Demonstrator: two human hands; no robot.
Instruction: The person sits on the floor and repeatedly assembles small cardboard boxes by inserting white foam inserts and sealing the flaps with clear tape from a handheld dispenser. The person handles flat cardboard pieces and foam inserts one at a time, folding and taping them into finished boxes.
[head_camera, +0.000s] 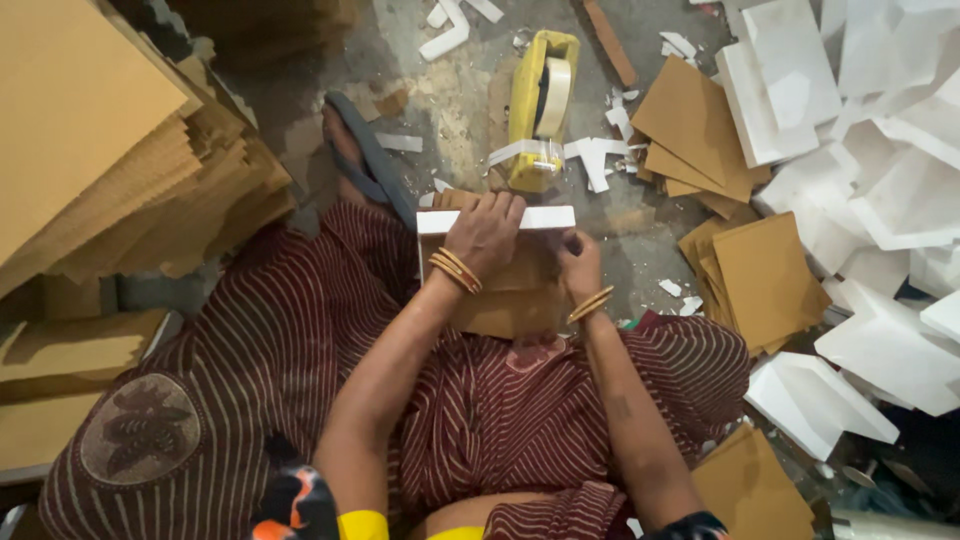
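Note:
I sit on the floor with a small brown cardboard box (505, 300) on my lap, its far edge capped by a white foam strip (545, 218). My left hand (485, 232) lies over the top of the box, fingers curled on the white strip. My right hand (580, 262) grips the box's right side just below the strip. Both wrists carry gold bangles. A yellow tape dispenser (538, 105) with a roll of clear tape stands on the floor just beyond the box.
Stacks of brown cardboard sheets (110, 150) rise at the left. Loose brown panels (760, 275) and a heap of white foam pieces (880, 180) lie at the right. White scraps litter the concrete floor. My sandalled foot (365, 155) points forward.

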